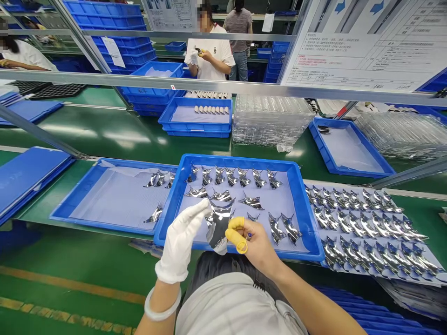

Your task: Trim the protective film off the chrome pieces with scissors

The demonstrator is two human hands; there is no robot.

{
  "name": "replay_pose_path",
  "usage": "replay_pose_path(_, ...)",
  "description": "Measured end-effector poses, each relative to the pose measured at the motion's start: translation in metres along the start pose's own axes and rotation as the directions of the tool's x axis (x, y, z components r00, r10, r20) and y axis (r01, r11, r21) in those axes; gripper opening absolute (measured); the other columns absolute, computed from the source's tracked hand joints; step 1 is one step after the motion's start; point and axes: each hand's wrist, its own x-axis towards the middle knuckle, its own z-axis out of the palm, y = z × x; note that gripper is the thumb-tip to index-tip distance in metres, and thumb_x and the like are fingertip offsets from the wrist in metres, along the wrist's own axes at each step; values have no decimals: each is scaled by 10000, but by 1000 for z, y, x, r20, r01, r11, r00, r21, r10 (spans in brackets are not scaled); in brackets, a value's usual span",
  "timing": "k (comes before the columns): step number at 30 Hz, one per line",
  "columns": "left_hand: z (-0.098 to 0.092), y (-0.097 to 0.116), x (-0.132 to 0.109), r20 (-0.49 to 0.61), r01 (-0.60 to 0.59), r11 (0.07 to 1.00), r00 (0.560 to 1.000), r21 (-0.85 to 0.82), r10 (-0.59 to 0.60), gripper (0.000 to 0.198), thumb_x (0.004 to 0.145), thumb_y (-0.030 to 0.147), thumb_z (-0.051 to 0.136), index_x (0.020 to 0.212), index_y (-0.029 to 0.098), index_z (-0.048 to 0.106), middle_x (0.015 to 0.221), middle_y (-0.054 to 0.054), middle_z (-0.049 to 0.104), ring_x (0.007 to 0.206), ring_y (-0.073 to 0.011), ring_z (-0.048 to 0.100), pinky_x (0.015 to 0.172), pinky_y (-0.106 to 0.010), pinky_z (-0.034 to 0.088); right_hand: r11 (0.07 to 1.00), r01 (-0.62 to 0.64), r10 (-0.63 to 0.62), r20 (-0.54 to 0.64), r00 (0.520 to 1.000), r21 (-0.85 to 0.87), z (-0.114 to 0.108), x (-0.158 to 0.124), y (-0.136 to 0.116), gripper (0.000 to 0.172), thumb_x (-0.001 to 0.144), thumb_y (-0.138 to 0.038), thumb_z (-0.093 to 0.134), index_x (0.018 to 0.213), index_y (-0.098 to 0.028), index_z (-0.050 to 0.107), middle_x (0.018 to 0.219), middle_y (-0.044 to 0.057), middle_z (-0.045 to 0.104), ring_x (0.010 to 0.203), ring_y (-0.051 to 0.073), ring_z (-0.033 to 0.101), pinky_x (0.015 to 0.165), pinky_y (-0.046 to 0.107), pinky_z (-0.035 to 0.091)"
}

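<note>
A shiny chrome-like curved part [220, 223] is held up between my two hands over the near side of a blue tray [240, 160]. My left hand [179, 239], in a white glove, has its fingertips closed on the part's upper left edge. On the part's right edge, my right hand [254, 239] pinches with thumb and forefinger, both in yellow finger cots. Several similar chrome parts [230, 177] lie in rows on the tray's pale liner, some partly hidden behind my hands.
A second blue tray [104, 223] with a few chrome parts sits left, partly under the first. Rows of chrome parts [366, 223] lie on a sheet at right. Behind are clear plastic trays [272, 118], a metal rail [216, 84] and a co-worker [211, 51].
</note>
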Motion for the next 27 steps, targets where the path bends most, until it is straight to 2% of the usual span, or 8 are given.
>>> replay_pose_path(3, 3, 5, -2, 92, -7, 999, 996, 54, 2, 601, 779, 322, 822, 1347, 276, 633, 1313, -60, 689, 1276, -261, 597, 1133, -384, 435, 988, 96, -91, 45, 995, -125, 0, -4, -2, 173, 876, -225, 622, 714, -185, 580, 569, -70, 405, 518, 84, 344, 492, 216, 290)
replay_pose_path(5, 6, 5, -3, 87, -35, 997, 996, 70, 29, 640, 738, 290, 857, 1337, 295, 633, 1368, -48, 656, 1319, -256, 561, 1151, -379, 414, 967, 157, -141, 89, 986, -202, 0, -7, -4, 176, 903, -193, 598, 729, -191, 573, 551, -78, 405, 494, 82, 355, 479, 213, 293)
replay_pose_path(8, 9, 7, -4, 41, -92, 996, 995, 6, 92, 455, 782, 274, 821, 1219, 288, 699, 1292, -33, 696, 1236, -218, 619, 1086, -334, 477, 882, 341, -301, 168, 939, -327, 0, -11, -4, 174, 938, -161, 573, 768, -194, 571, 581, -62, 488, 502, 88, 379, 489, 214, 321)
replay_pose_path(12, 9, 12, -6, -23, -162, 985, 987, -52, 161, 244, 835, 216, 772, 1068, 286, 755, 1115, 5, 763, 1091, -159, 685, 974, -245, 538, 625, 576, -492, 306, 815, -527, -4, -17, 4, 142, 990, -149, 523, 889, -178, 618, 701, 11, 640, 564, 117, 497, 553, 237, 385)
replay_pose_path(15, 9, 14, -7, -82, -191, 980, 979, -49, 187, 140, 886, 207, 718, 987, 284, 778, 1035, 22, 787, 1071, -142, 698, 975, -227, 537, 441, 620, -523, 375, 765, -649, -7, -22, 15, 149, 990, -131, 524, 922, -164, 653, 719, 41, 660, 607, 143, 568, 587, 251, 413)
replay_pose_path(18, 8, 15, -9, -99, -220, 975, 971, -15, 218, 155, 920, 208, 677, 994, 289, 785, 1020, 28, 794, 1091, -138, 696, 1006, -230, 526, 323, 627, -529, 414, 741, -709, -10, -24, 22, 134, 967, -118, 560, 922, -158, 680, 736, 50, 658, 608, 147, 577, 578, 249, 406)
replay_pose_path(23, 7, 13, -13, -91, -279, 960, 956, 24, 280, 233, 905, 158, 681, 1055, 310, 774, 1070, 26, 786, 1124, -148, 683, 985, -234, 543, 218, 631, -539, 447, 714, -745, -15, -22, 26, 146, 951, -117, 564, 885, -165, 685, 742, 51, 653, 588, 140, 553, 559, 242, 387)
replay_pose_path(27, 6, 11, -16, -58, -346, 937, 936, 49, 348, 284, 897, 130, 676, 1098, 314, 757, 1114, 16, 774, 1170, -162, 658, 989, -252, 545, 190, 634, -559, 448, 697, -749, -18, -20, 29, 154, 935, -104, 571, 838, -169, 671, 695, 32, 622, 568, 137, 541, 550, 241, 377)
